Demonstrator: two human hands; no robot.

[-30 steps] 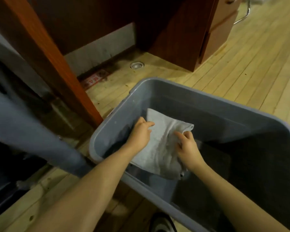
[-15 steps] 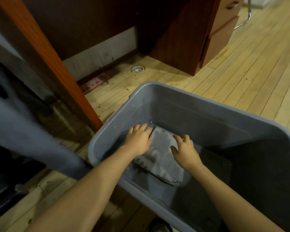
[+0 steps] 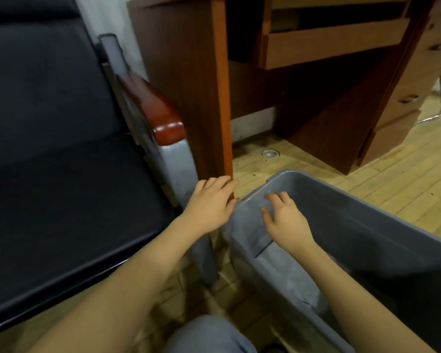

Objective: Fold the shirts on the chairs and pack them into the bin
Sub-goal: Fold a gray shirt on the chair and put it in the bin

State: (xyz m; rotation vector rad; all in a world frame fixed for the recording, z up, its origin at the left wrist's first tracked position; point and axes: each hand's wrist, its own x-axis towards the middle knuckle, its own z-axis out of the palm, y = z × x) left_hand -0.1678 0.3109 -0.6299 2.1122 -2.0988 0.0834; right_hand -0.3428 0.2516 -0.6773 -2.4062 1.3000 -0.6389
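Both our hands are empty. Our left hand hangs over the gap between the chair and the bin, fingers straight and loosely spread, tips near the foot of the wooden desk panel. It holds nothing and, as far as we can tell, touches nothing.

Our right hand is over the near-left corner of the bin, palm down, fingers relaxed and slightly fanned. It sits above the grey wall just inside the rim; whether it rests on the plastic or hovers we cannot tell.

The bin stands on the wood floor just beside the chair's grey side frame, likely so a folded piece travels only a short way from seat to bin. Its inside is dark from this angle. We make out no shirt in the part we can see; the bottom is in shadow and partly hidden by our right forearm.

The chair seat is black and bare in the part in view; no shirt lies on it here. The red-brown armrest caps the frame nearest the bin.

Judgement: with both hands slack and clear of any cloth, we read this as the gap between one packing and the next pick. The left hand is already on the chair side, which suits reaching for another shirt, if one lies outside the view.

A knee in blue fabric shows at the bottom edge, so we are crouched or seated low.
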